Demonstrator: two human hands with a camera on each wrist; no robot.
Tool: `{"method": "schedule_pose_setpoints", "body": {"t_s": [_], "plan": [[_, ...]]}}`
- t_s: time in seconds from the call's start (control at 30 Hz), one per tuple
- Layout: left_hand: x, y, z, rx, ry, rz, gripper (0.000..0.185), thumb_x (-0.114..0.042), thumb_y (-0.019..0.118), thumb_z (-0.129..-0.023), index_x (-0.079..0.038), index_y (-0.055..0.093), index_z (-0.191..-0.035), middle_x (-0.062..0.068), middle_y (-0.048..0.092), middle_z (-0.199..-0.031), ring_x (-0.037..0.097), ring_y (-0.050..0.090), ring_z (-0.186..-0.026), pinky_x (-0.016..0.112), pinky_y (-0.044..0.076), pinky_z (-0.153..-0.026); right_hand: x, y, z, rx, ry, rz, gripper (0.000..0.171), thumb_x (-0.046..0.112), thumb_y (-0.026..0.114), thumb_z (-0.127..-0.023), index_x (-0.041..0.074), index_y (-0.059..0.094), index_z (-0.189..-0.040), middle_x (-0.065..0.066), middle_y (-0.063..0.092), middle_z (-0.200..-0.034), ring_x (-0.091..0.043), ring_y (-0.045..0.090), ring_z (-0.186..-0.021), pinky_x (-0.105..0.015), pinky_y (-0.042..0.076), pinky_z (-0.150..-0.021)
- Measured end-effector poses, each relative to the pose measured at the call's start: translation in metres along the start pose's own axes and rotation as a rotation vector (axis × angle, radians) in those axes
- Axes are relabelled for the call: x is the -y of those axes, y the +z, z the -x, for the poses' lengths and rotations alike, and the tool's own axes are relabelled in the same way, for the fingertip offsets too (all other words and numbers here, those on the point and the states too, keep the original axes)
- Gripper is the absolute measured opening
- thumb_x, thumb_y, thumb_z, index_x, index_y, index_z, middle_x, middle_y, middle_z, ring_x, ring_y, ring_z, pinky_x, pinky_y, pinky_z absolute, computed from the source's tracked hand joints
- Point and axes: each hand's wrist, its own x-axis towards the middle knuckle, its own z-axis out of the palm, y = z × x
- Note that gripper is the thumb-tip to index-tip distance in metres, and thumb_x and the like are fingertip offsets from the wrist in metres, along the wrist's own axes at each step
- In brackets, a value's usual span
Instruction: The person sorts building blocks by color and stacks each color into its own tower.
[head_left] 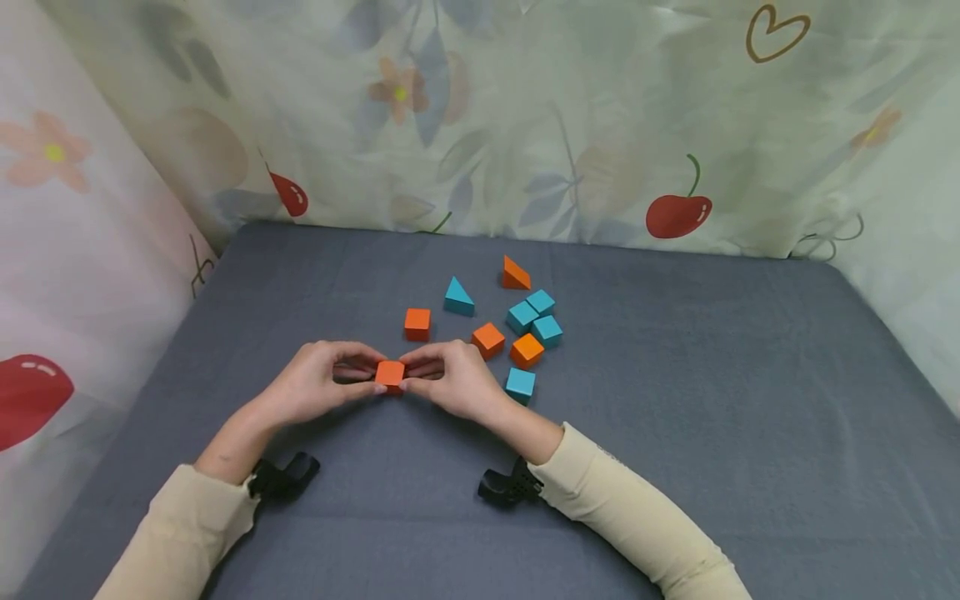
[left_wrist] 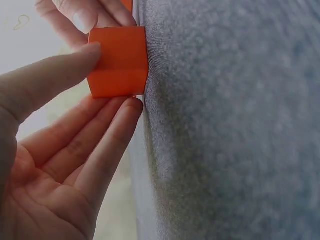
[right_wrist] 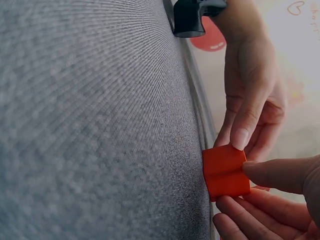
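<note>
The left hand [head_left: 318,385] and right hand [head_left: 455,381] meet fingertip to fingertip and pinch one small orange cube [head_left: 390,375] between them, thumbs above and fingers below. It is plain, smooth and matte with crisp edges, and sits low on the grey cloth [head_left: 712,400], near the table's middle. Just beyond lie more orange and teal blocks [head_left: 522,333].

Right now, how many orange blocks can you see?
5: one orange cube pinched between both hands, one just beyond them, two among the blue blocks, and a wedge farthest back. None looks hidden.
</note>
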Motion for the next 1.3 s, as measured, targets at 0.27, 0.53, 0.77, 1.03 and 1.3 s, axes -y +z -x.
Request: {"method": "schedule_pose_setpoints", "body": {"t_s": [0.27, 0.53, 0.77, 1.03, 1.3], "plan": [[-0.001, 0.002, 0.0, -0.013, 0.001, -0.001, 0.032, -0.013, 0.075, -0.083, -0.001, 0.067, -0.112, 0.013, 0.068, -0.108, 0.025, 0.067, -0.098, 0.033, 0.057, -0.086, -0.004, -0.001, -0.002, -0.017, 0.003, -0.044, 0.028, 0.015, 0.073, -0.086, 0.005, 0.071, -0.112, -0.01, 0.073, -0.102, -0.016, 0.071, -0.089, -0.019, 0.056, -0.071], [-0.001, 0.0, 0.001, -0.017, -0.028, -0.006, 0.035, -0.015, 0.076, -0.083, 0.0, 0.067, -0.113, 0.015, 0.067, -0.111, 0.026, 0.068, -0.099, 0.033, 0.057, -0.085, -0.004, -0.004, -0.005, -0.207, 0.054, -0.135, 0.024, 0.017, 0.074, -0.085, 0.005, 0.072, -0.106, -0.009, 0.072, -0.102, -0.019, 0.07, -0.089, -0.021, 0.057, -0.072], [-0.001, 0.0, 0.002, -0.009, -0.047, 0.013, 0.036, -0.014, 0.076, -0.083, 0.001, 0.066, -0.114, 0.019, 0.066, -0.113, 0.027, 0.068, -0.099, 0.031, 0.058, -0.084, -0.002, -0.004, -0.01, -0.357, 0.107, -0.134, 0.033, 0.014, 0.075, -0.084, 0.007, 0.065, -0.114, -0.01, 0.061, -0.11, -0.022, 0.064, -0.098, -0.027, 0.056, -0.086], [-0.001, 0.0, 0.006, -0.018, -0.04, 0.012, 0.035, -0.014, 0.075, -0.084, 0.0, 0.066, -0.115, 0.018, 0.065, -0.114, 0.028, 0.068, -0.1, 0.033, 0.058, -0.085, 0.001, -0.002, -0.022, -0.34, 0.151, -0.17, 0.055, 0.012, 0.071, -0.088, 0.007, 0.05, -0.139, -0.013, 0.047, -0.139, -0.031, 0.053, -0.124, -0.04, 0.048, -0.103], [0.003, 0.004, 0.003, -0.024, -0.023, 0.02, 0.035, -0.016, 0.075, -0.084, -0.001, 0.067, -0.114, 0.016, 0.066, -0.114, 0.027, 0.067, -0.101, 0.033, 0.057, -0.085, -0.002, -0.002, -0.027, -0.314, 0.209, -0.154, 0.054, 0.011, 0.069, -0.089, 0.006, 0.05, -0.139, -0.011, 0.048, -0.144, -0.029, 0.051, -0.129, -0.037, 0.048, -0.102]]}}
